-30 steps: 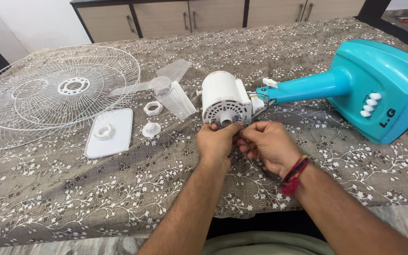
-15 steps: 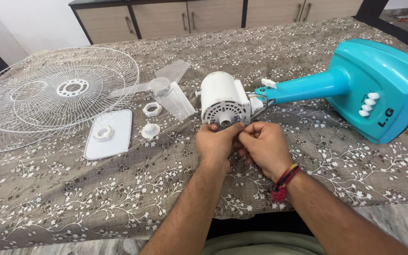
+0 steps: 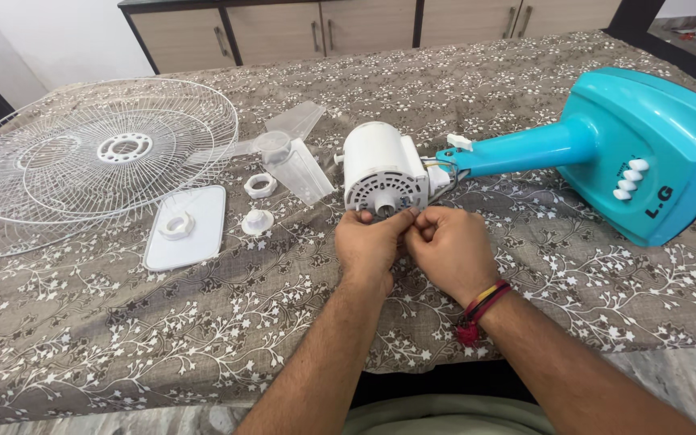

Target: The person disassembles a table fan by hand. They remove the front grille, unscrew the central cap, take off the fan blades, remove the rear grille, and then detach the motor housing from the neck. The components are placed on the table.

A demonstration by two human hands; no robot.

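Both forearms in from the near edge of the table (image 3: 106,354), covered by a brown cloth with white floral print; left hand (image 3: 368,242) and right hand (image 3: 449,246) side by side, knuckles touching, just below the lower rim of the white motor housing (image 3: 382,173); red and yellow thread band (image 3: 481,304) on the right wrist

Compared with a second ago: right hand drawn in closer to the left, more curled, wrist band slid nearer to the hand; left hand much as it was; motor housing, stand and loose parts unmoved; judged as small fingertip work continuing at one spot, not a shift to a new part

Fingers: both sets curled and pressed together at the tips, seemingly pinching something small between the two hands at the motor's bottom edge; item itself hidden, cannot tell what

Motor housing lying on its side at table centre, vented face toward the camera, joined by coloured wires to the teal stand (image 3: 606,145) stretching right, white push buttons on its base

Left of the motor: clear fan blade (image 3: 292,157); two white plastic nuts (image 3: 259,186); white flat cover plate (image 3: 187,229) with a ring on it; wire grille (image 3: 98,157) at far left; wooden cabinets (image 3: 324,24) beyond
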